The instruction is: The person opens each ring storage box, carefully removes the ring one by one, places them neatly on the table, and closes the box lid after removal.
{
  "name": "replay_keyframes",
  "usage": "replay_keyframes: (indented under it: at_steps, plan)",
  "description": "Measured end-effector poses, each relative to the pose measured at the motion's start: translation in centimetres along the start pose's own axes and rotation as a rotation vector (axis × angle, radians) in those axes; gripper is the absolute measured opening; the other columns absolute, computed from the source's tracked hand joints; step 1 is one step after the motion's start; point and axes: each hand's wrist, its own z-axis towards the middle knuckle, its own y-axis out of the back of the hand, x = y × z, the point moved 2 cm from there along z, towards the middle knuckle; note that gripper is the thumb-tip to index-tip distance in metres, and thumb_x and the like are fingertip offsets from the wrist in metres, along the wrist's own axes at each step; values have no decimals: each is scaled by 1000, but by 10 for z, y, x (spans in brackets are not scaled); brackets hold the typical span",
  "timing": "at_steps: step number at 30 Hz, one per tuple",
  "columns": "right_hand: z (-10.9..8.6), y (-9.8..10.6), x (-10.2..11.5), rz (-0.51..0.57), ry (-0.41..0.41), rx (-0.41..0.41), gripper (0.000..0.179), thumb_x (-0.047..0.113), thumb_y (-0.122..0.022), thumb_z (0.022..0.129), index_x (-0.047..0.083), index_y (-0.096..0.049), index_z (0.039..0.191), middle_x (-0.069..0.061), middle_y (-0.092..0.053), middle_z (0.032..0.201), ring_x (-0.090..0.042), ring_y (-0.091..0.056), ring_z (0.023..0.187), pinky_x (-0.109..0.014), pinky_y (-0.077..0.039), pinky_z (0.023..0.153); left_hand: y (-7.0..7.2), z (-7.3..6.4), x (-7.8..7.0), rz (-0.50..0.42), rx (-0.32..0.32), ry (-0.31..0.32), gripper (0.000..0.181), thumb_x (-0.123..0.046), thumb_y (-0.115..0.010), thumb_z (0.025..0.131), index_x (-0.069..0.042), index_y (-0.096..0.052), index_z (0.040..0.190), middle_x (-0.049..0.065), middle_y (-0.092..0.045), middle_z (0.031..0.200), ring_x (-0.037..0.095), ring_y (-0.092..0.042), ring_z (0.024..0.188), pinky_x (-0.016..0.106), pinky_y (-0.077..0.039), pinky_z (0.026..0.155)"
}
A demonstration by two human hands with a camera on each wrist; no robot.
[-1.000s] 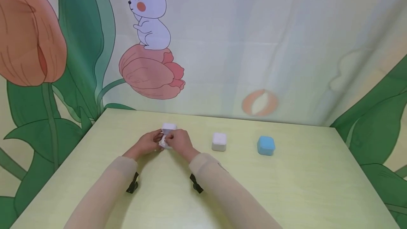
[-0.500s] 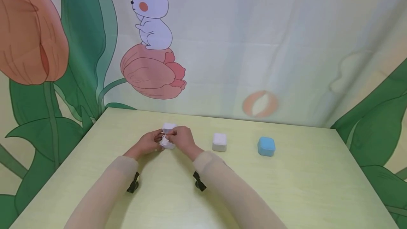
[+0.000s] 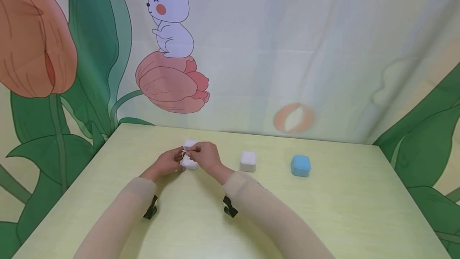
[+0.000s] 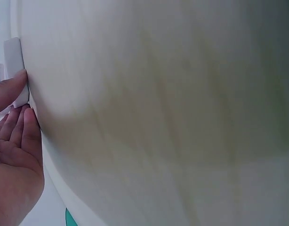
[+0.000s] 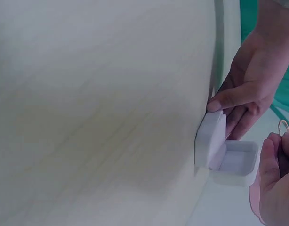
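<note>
In the head view, the left hand is at the left side of an open white box, which stands on the pale yellow table with its lid raised at the back. The right hand pinches a thin ring, seen only as a small loop in front of the lid. Only this view shows the closed white box to the right of the hands and, further right, the blue box, well apart from each other. Behind the table hangs a cloth with a rabbit and flowers.

The left wrist view shows what the head view hides: the thumb of the left hand lies against the side of the open white box, with the other fingers beside it, so this hand grips the box. The ring cannot be seen here.

The right wrist view shows the hollow inside of the lid, and the ring, golden in colour, upright between the right hand's fingertips, apart from the box.
</note>
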Motion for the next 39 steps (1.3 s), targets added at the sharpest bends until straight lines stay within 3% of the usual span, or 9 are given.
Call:
replay_keyframes:
  at_steps: [15,22,28,39]
  plan:
    - [-14,0,4,36,5,-17,14,8,-73,92,-3,-80,97,-19,-79,91,1,-57,66,-9,-42,57,-1,4,0,-6,1,31,86,0,-69,87,11,-21,158,29,-38,159,44,-40,148,54,-35,124]
    - [-20,2,6,63,-8,-10,13,7,-72,92,-2,-80,96,-18,-80,93,-3,-62,69,-10,-45,59,-1,3,1,25,1,8,87,-1,-70,85,13,-22,157,30,-40,158,44,-42,147,54,-36,123]
    - [-27,1,7,124,-43,9,13,6,-72,92,-5,-79,97,-20,-79,94,-2,-62,65,-13,-54,62,-1,3,2,12,4,4,86,1,-69,86,13,-21,157,30,-39,158,45,-42,147,53,-38,122]
    - [-38,-3,7,163,-63,26,12,5,-72,92,-5,-79,95,-24,-78,90,-4,-64,63,-17,-58,63,-1,2,2,-12,8,-4,83,2,-65,87,15,-20,156,32,-37,157,47,-40,147,53,-35,123]
